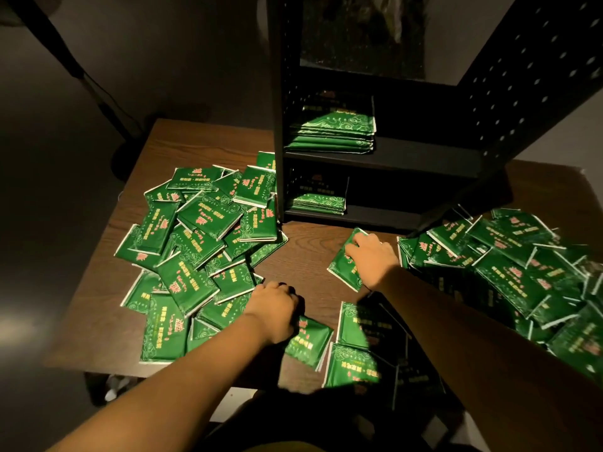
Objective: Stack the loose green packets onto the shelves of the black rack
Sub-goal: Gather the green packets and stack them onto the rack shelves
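A black rack (385, 158) stands at the back of the wooden table (306, 249). A neat stack of green packets (332, 132) lies on its middle shelf and a smaller stack (318, 202) on the bottom shelf. Loose green packets lie in a heap on the left (195, 243) and a heap on the right (522, 269). My right hand (372, 256) rests with curled fingers on a single packet (346, 265) in front of the rack. My left hand (274, 308) is curled over the top end of another packet (306, 340) near the front edge.
More packets (355, 350) lie near the table's front edge, partly in my arm's shadow. The rack's perforated side panel (528, 93) leans out to the right. A dark stand (98, 93) rises behind the table on the left. The room is dim.
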### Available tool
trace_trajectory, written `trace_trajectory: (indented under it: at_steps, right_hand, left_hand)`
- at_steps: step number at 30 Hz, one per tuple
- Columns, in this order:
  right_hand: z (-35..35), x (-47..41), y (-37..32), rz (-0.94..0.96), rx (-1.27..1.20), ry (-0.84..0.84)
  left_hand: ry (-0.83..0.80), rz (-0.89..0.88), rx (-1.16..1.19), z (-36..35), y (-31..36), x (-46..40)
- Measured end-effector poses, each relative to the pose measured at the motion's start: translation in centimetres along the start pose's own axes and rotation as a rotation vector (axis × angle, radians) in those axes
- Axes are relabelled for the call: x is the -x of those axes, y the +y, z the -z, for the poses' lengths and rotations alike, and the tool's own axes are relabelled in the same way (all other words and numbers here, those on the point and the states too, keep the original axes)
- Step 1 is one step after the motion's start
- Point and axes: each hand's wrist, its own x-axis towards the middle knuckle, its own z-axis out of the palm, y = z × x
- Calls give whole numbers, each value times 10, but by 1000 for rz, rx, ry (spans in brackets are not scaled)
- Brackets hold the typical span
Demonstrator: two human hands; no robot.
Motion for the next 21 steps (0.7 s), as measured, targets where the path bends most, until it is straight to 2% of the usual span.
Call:
trace_trajectory:
  at_steps: [5, 8, 11, 13, 17, 21]
  right_hand:
    - [2, -5, 4, 37, 31, 4]
    - [3, -6, 7, 27, 129, 8]
    - [5, -7, 10, 23, 148, -1]
    - [3, -7, 11, 25, 138, 3]
    - [3, -6, 11, 60, 84, 40]
    - [11, -1, 16, 144, 43, 229]
  left_hand:
    - [36, 76, 423, 17, -7, -2]
    - [-115, -74, 769, 30, -2, 0]
    - [-295, -265, 717, 37, 23, -1]
    - [-331, -311, 709, 33, 43, -4]
    - [-231, -222, 823, 18, 68, -13]
    - [-226, -189, 798, 10, 78, -24]
